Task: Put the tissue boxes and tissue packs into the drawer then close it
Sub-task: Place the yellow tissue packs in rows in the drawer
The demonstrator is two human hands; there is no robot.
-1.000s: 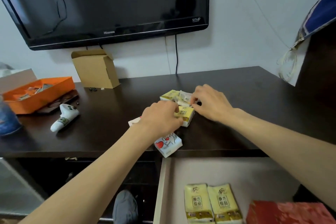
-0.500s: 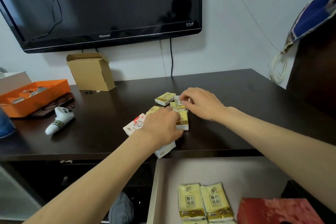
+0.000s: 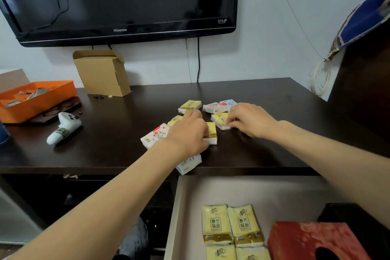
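A: Where are your packs right now?

B: Most of them sit in a loose cluster in the middle of the dark surface [image 3: 263, 99], toward its front edge; one white pack [image 3: 188, 164] overhangs that edge just above the open drawer [image 3: 253, 192]. Your left hand [image 3: 186, 135] lies over a yellow pack [image 3: 211, 133], fingers curled down on it. Your right hand [image 3: 250, 120] has its fingers pinched at the edge of another yellow pack [image 3: 220, 120]. Whether either grip is truly closed I can't tell; your knuckles hide it.

A: How will they handle?

B: Probably light and soft, with slick plastic wrap. Squeeze the long sides, not the corners, or they'll likely slip out.

A: Anything in the way?

B: The drawer already holds yellow packs [image 3: 232, 226] along its front and a red tissue box [image 3: 312, 243] at its front right, so drop yours toward the back. The white controller [image 3: 63, 129], orange tray [image 3: 38, 99] and cardboard box [image 3: 101, 72] stand well apart on the left.
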